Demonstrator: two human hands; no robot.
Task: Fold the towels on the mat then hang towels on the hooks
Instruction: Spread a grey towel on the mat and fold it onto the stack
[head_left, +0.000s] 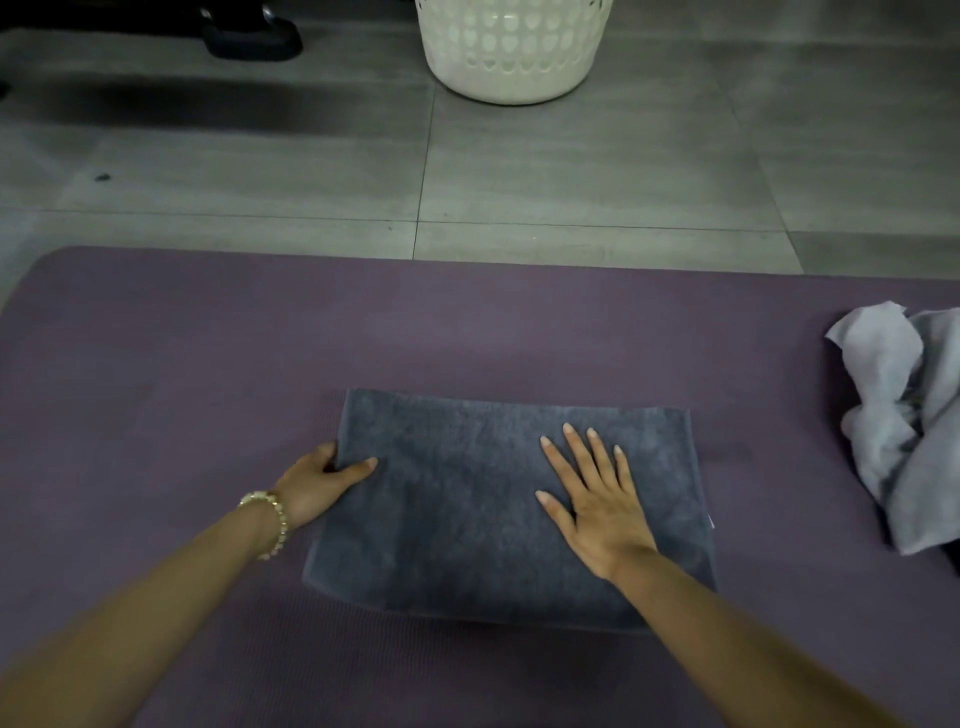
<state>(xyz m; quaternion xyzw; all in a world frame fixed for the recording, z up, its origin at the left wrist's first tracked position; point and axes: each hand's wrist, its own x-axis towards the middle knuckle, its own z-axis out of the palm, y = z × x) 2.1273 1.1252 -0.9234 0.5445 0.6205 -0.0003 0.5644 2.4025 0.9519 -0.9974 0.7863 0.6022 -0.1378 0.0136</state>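
Note:
A dark grey towel (467, 509) lies folded into a flat rectangle in the middle of the purple mat (182, 374). My left hand (319, 486) grips the towel's left edge, thumb on top and fingers tucked under the edge. Flat on the towel's right half lies my right hand (597, 499), with straight, spread fingers pressing down. A light grey towel (904, 426) sits crumpled on the mat at the right edge of view. No hooks are in view.
A white plastic laundry basket (511, 52) with heart-shaped holes stands on the grey tiled floor (311, 166) beyond the mat. A dark shoe (252, 36) lies at the far left on the floor.

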